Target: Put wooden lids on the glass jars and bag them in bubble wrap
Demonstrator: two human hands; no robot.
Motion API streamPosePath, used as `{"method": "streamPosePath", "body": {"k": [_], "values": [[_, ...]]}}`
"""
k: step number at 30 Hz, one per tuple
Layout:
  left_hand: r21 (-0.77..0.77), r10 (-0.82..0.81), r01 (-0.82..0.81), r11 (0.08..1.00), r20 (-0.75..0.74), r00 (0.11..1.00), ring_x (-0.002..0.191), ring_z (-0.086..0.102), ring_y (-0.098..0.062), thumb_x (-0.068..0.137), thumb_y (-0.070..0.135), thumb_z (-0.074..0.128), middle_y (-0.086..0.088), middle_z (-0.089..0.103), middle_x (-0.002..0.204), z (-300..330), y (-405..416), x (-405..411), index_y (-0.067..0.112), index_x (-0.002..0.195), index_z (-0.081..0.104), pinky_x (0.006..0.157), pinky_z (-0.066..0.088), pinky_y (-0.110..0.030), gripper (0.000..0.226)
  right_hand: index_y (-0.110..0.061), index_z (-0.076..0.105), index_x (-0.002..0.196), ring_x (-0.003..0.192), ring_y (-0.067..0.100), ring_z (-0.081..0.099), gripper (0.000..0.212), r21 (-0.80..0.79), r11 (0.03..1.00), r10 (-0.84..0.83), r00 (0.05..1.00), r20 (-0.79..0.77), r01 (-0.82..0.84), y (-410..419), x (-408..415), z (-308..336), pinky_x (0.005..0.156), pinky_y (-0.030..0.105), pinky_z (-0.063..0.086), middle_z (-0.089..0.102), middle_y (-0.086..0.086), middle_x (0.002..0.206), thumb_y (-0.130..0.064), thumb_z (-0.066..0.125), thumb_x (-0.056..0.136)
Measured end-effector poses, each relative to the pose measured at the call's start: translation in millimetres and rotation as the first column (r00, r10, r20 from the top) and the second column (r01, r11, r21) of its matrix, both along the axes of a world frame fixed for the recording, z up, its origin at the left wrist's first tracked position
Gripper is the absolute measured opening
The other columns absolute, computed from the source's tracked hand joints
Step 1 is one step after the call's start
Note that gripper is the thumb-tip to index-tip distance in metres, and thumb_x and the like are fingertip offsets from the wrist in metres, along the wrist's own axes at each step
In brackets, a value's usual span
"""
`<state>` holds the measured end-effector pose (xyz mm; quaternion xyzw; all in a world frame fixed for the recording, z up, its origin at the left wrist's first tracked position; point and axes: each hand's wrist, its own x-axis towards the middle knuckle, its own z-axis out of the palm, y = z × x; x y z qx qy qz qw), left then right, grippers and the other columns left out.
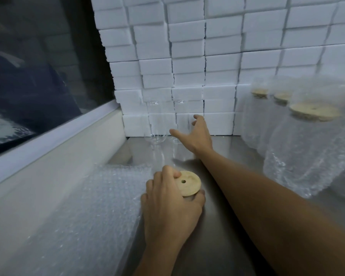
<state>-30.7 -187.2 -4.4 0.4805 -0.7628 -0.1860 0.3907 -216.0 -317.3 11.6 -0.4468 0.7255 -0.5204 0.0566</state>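
My left hand (167,198) grips a round wooden lid (189,183) with a small centre hole, just above the steel table (217,226). My right hand (197,134) stretches forward, fingers spread and open, right beside two clear glass jars (157,124) standing at the back against the foam wall; whether it touches the nearer jar I cannot tell. A stack of flat bubble wrap bags (100,206) lies to the left of my left hand. At the right stand three lidded jars in bubble wrap (307,148).
A wall of white foam blocks (207,56) closes the back of the table. A white ledge (48,166) and a dark window run along the left side.
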Motion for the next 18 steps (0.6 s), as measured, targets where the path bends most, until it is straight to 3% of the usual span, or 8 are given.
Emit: {"method": "streamPosePath", "body": {"k": [4,9,14,18], "values": [[-0.017,0.006,-0.007,1.000,-0.008,1.000,0.088,0.028,-0.004,0.064,0.061,0.072,0.025,0.036,0.090,-1,0,-1,0.042,0.090,0.032,0.083,0.036,-0.032,0.051,-0.015,0.041,0.144,0.126,0.022,0.054,0.091,0.014,1.000,0.019,0.998,-0.066,-0.018,-7,0,-1,0.103,0.043,0.046,0.056,0.002,0.137,-0.060,0.080,0.074],[-0.016,-0.004,0.004,1.000,-0.004,1.000,0.086,0.025,-0.002,0.064,0.061,0.072,0.026,0.037,0.089,-3,-1,0,0.043,0.090,0.033,0.082,0.035,-0.032,0.051,-0.015,0.041,0.142,0.121,0.021,0.055,0.089,0.034,0.999,0.032,0.999,0.006,-0.032,-4,0,-2,0.096,0.037,0.046,0.055,-0.001,0.130,-0.057,0.079,0.075],[0.016,0.004,-0.003,1.000,-0.042,0.999,0.087,0.037,-0.006,0.061,0.064,0.073,0.029,0.036,0.085,2,0,1,0.042,0.091,0.041,0.085,0.043,-0.036,0.050,-0.018,0.038,0.148,0.129,0.022,0.048,0.090,-0.010,1.000,0.016,0.997,0.081,-0.015,17,3,-3,0.106,0.041,0.043,0.049,0.003,0.136,-0.052,0.078,0.075],[0.033,0.004,-0.004,0.999,-0.015,1.000,0.088,0.044,-0.010,0.060,0.066,0.072,0.029,0.036,0.084,5,0,1,0.041,0.092,0.042,0.084,0.046,-0.040,0.050,-0.021,0.041,0.142,0.124,0.019,0.047,0.084,-0.039,0.999,0.039,0.991,0.131,-0.034,48,6,-4,0.103,0.038,0.045,0.046,0.002,0.131,-0.047,0.081,0.074]]}}
